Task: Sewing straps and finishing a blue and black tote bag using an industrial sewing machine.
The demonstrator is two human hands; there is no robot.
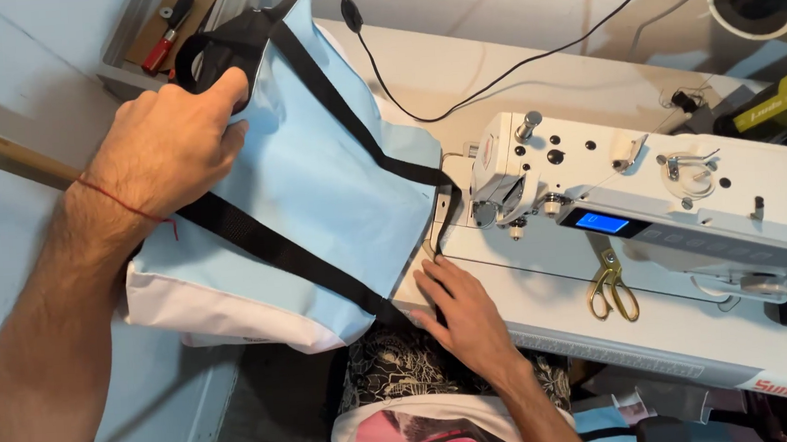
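At the sewing table, from the hands outward:

Left hand: the left hand [170, 144] is closed in a grip on the upper edge of a light blue bag [309, 181], fingers curled over the fabric beside the bag's black handle loop [197, 55]. A thin red thread bracelet [124, 203] circles the wrist.

Right hand: the right hand [463, 317] lies flat and open, palm down, fingertips pressing the bag's lower corner and strap end against the table edge, just left of the machine's needle area.

Bag: it is lifted at the left and slopes down to the right toward the machine. Black webbing straps [277, 246] run across it, and its bottom panel is white [226, 318].

Sewing machine: the white sewing machine [646, 187] stands to the right of the bag, with a small lit blue screen [601, 223] on its front.

Scissors: gold-handled scissors [612, 290] lie on the machine bed below the screen, well apart from both hands.

Table: a pale table [530, 76] carries a black cable [459, 99] running behind the bag.

Far corner: a red-handled tool [168, 34] lies on a ledge beyond the left hand.
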